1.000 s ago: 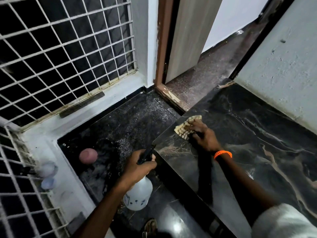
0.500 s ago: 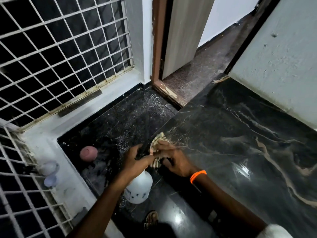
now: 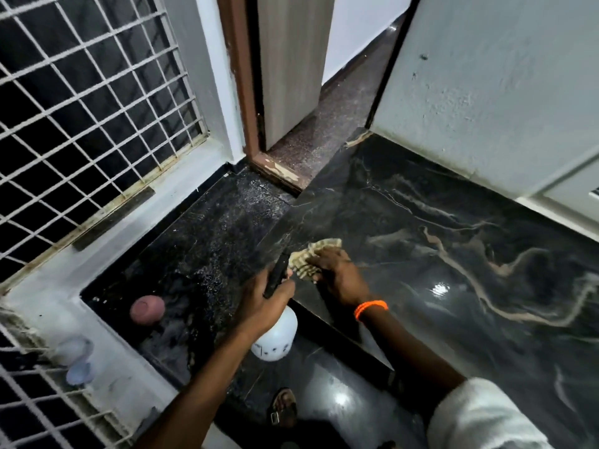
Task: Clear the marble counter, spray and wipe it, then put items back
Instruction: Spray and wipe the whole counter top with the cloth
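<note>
The black marble counter [image 3: 453, 241] with pale veins fills the right side and looks wet and glossy. My right hand [image 3: 337, 273], with an orange band at the wrist, presses a checked beige cloth [image 3: 311, 257] onto the counter's near left corner. My left hand [image 3: 262, 303] grips the black trigger head of a white spray bottle [image 3: 277, 338], held just off the counter's left edge above the floor. The two hands almost touch.
A pink round object [image 3: 147, 310] lies on the dark speckled floor at left. Two pale cups [image 3: 73, 350] sit on the white ledge by the window grille [image 3: 90, 108]. A door [image 3: 291, 66] stands ajar behind. A sandalled foot [image 3: 283, 406] shows below.
My right hand dragged the cloth from the counter's far left edge toward me to the near corner, then slid it slightly right. My left hand kept holding the bottle in place.
</note>
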